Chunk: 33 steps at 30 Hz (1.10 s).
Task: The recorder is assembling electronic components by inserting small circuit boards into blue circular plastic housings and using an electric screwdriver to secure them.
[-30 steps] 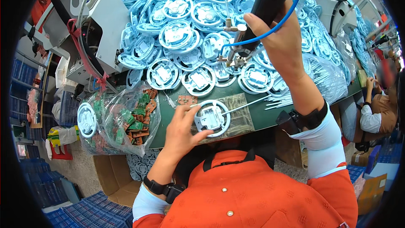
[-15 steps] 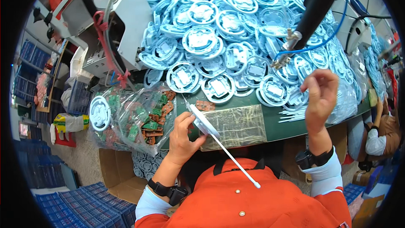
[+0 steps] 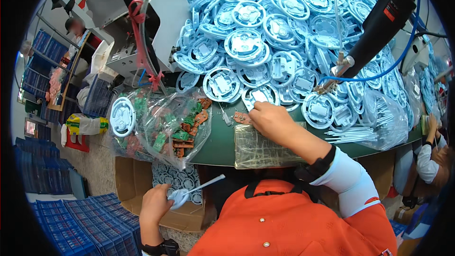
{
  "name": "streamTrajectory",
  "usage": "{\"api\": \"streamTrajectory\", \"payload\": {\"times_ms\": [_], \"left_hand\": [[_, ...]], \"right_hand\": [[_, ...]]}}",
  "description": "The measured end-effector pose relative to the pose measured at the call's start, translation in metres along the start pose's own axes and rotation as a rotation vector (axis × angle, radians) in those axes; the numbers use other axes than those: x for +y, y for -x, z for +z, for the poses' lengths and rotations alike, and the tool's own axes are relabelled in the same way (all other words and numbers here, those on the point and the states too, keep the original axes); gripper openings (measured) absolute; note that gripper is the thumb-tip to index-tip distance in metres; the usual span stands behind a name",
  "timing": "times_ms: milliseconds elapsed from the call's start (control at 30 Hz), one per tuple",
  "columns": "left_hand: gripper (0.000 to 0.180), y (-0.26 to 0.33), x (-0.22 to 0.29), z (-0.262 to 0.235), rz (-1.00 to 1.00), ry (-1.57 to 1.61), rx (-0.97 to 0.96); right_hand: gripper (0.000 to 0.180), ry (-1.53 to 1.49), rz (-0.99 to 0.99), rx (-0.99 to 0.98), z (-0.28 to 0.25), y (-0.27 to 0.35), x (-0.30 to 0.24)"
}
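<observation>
Down at the lower left, my left hand (image 3: 155,205) is closed on a fan-shaped assembly, a round light-blue plastic part (image 3: 179,199) with a white stick (image 3: 206,183) extending from it. It is over an open cardboard box (image 3: 129,178) that contains several similar round parts (image 3: 171,176). My right hand (image 3: 273,122) reaches across a tape-covered block (image 3: 246,149), its curled fingers at the near rim of a round light-blue plastic part (image 3: 260,96) at the front of a large pile. Small brown circuit boards (image 3: 242,117) lie beside those fingers.
A clear bag (image 3: 161,128) of green and brown circuit boards sits left on the green table, with a round part (image 3: 122,116) on it. White sticks (image 3: 350,135) lie at right. A black cylindrical tool (image 3: 379,28) with a blue hose hangs over the pile. Blue crates (image 3: 85,223) stand lower left.
My left hand has moved down and left from the table to above the cardboard box with the stick assembly. My right hand has moved left and down onto the pile's front edge.
</observation>
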State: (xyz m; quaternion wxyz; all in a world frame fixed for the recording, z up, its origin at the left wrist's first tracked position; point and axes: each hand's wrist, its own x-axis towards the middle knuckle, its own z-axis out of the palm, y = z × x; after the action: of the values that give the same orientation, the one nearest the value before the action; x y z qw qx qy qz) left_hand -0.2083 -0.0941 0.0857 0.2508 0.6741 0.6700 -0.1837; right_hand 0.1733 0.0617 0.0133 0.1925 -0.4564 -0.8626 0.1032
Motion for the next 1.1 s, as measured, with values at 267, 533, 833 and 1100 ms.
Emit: {"api": "streamTrajectory", "payload": {"times_ms": [267, 533, 833, 1100], "left_hand": [[0.015, -0.074, 0.108, -0.011, 0.539, 0.696, 0.347], [0.023, -0.180, 0.104, -0.015, 0.404, 0.548, 0.812], [0.032, -0.229, 0.143, -0.036, 0.615, 0.096, 0.947], [0.023, -0.144, 0.174, -0.011, 0.919, 0.227, 1.001]], "right_hand": [[0.013, 0.026, 0.007, -0.008, 0.031, -0.020, 0.003], [0.010, -0.171, 0.106, 0.186, 0.014, -0.005, 0.006], [0.008, -0.299, 0.107, 0.144, -0.002, 0.015, -0.021], [0.012, -0.534, 0.410, 0.451, -0.046, 0.055, -0.005]]}}
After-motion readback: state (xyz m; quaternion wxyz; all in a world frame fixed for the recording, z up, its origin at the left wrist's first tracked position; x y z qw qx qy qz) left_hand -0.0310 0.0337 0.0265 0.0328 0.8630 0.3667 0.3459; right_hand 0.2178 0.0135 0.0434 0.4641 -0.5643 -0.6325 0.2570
